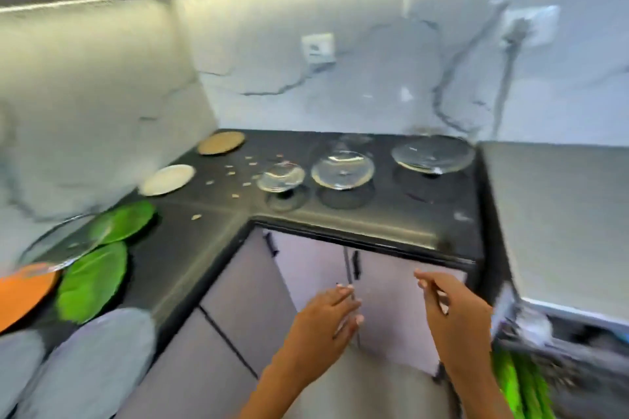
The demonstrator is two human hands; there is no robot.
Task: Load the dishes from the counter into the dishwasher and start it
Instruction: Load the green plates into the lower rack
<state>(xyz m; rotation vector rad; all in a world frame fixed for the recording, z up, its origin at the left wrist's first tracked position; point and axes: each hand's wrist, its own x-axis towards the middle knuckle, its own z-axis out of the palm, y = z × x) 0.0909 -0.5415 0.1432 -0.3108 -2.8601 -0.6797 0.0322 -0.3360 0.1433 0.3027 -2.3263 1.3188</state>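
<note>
Your left hand (326, 316) and right hand (452, 309) hover empty, fingers loosely spread, at lower centre; three glass bowls (342, 169), apparently upturned, sit on the desk (391, 211) above.

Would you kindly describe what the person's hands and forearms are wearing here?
Nothing visible: the left hand and right hand are bare, with no gloves, rings or watch showing, and both forearms are uncovered with no sleeves in view. The fingernails look pale, possibly polished.

3 glass bowls (342, 168) upright | black counter (374, 214) | green plates (92, 282) left
</note>
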